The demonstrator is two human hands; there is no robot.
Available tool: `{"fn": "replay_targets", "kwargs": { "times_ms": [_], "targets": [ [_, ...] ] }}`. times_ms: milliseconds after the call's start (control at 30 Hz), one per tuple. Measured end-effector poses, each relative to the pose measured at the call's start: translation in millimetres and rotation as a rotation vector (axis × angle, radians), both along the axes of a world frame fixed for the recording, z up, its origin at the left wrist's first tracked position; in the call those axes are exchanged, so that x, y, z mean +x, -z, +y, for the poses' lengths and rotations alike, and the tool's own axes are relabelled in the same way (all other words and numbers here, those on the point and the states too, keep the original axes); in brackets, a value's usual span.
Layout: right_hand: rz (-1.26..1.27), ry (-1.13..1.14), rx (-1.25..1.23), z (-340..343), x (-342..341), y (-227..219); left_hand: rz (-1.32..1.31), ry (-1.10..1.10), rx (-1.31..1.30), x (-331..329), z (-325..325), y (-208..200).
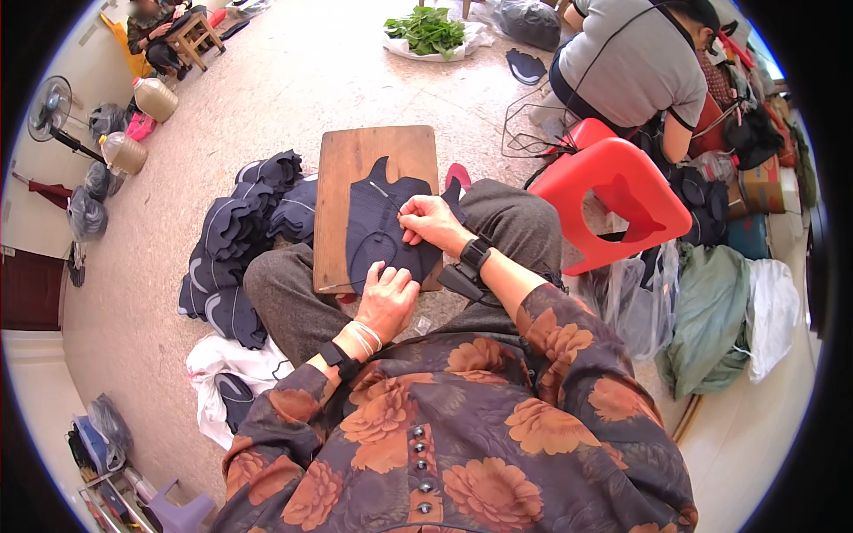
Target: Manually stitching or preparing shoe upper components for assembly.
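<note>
A navy mesh fabric piece, shaped like a shoe upper with a pointed tab, lies over a wooden board across my lap. My left hand is closed at the near edge of the fabric, fingers curled over it. White bands circle that wrist. Above the middle of the fabric, my right hand is closed in a pinch; whatever sits between its fingertips is too small to make out. A thin dark loop, perhaps thread, shows on the fabric between my hands.
Stacked navy pieces lie left of my knee, beside a white cloth bag. To my right stands a red plastic stool with plastic bags behind it. A person bends over farther right. Green leaves lie ahead on a sheet.
</note>
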State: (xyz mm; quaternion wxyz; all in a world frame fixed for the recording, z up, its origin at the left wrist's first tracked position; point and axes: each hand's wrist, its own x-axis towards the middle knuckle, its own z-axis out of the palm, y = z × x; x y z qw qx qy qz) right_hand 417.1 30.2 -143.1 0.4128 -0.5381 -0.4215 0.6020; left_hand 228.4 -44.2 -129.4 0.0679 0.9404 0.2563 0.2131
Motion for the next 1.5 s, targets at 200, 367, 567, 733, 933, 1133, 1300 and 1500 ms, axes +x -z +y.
{"fn": "replay_targets", "kwargs": {
  "times_ms": [200, 367, 567, 733, 933, 1133, 1300, 1500],
  "targets": [
    [0.056, -0.022, 0.042, -4, -5, 7, -0.091, -0.081, -0.249, -3, -5, -13],
    [0.052, -0.013, 0.029, -6, -4, 8, -0.112, -0.197, -0.526, -15, 3, -40],
    [0.05, -0.021, 0.028, -4, -5, 7, -0.018, -0.2, -0.075, -25, 38, -36],
    [0.003, 0.006, 0.03, -3, -2, 6, -0.038, -0.158, -0.047, -8, 34, 5],
    [-0.077, -0.052, -0.012, -3, -3, -1, -0.042, -0.149, -0.106, -13, 36, -13],
    [-0.031, -0.079, -0.034, 0, -2, -4, 0.058, -0.189, -0.208, -9, 62, -19],
    [-0.008, -0.068, -0.07, 1, 1, -4, 0.317, -0.087, -0.333, -3, 77, -28],
    [0.156, 0.104, -0.032, 20, 8, -2, 0.308, -0.099, -0.341, -2, 79, -29]
  ]
}}
